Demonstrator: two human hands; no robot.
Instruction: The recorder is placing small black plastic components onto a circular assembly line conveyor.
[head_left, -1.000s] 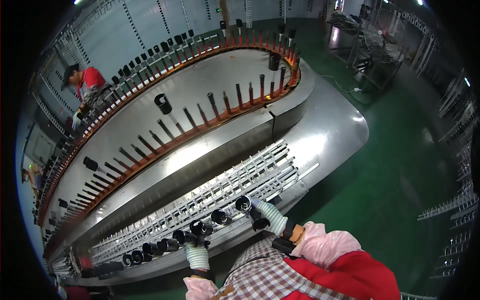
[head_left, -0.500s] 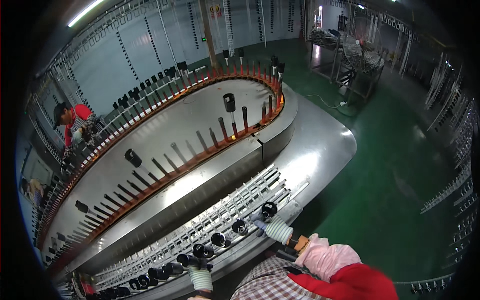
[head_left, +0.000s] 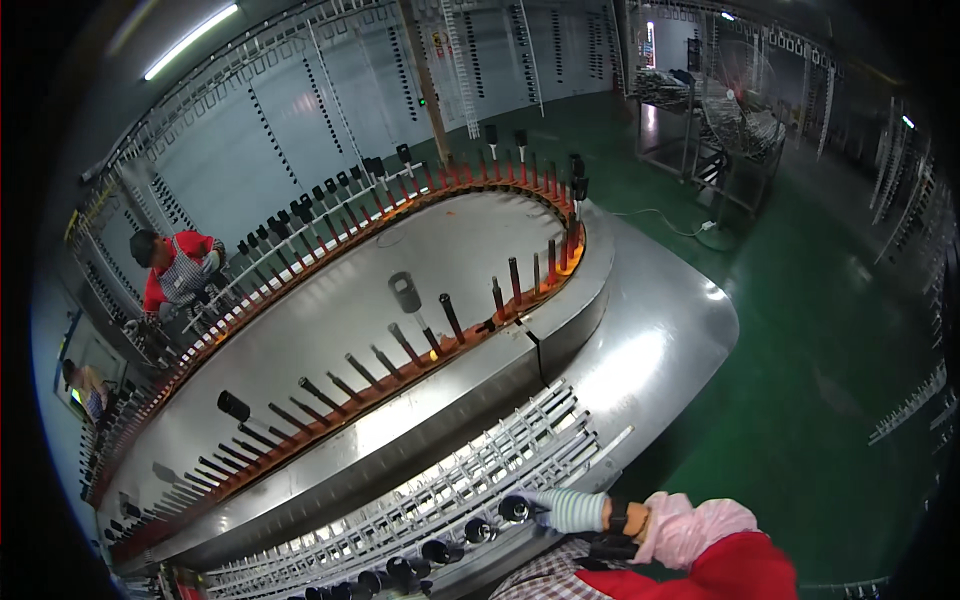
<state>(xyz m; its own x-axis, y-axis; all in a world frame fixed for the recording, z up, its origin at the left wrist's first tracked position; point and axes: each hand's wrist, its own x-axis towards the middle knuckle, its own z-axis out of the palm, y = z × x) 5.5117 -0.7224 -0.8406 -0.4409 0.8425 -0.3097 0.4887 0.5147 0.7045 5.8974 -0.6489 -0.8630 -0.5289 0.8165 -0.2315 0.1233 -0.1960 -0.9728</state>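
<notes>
A row of black cylindrical cups (head_left: 480, 530), joined along a rack, runs along the near edge of the metal table. My right hand (head_left: 565, 510), in a striped glove, is closed at the right end of this rack, beside the last cup; its fingertips are partly behind the cup. Low at the bottom edge, my left hand (head_left: 410, 588) grips farther along the same row, its fingers mostly hidden among the cups. Beyond the row lie several silver racks with short prongs (head_left: 500, 440), stacked side by side on the table.
An oval conveyor (head_left: 440, 345) carries upright spindles, some topped with black cups. A co-worker in red (head_left: 180, 270) stands at its far left, another person (head_left: 88, 390) farther left. The metal tabletop (head_left: 670, 330) curves right, above green floor (head_left: 800, 400). Loaded stands (head_left: 740, 130) are behind.
My view has tilted up and swung left, so the scene sits lower and farther right. The black cups have come nearer to me, away from the silver racks, along with both hands.
</notes>
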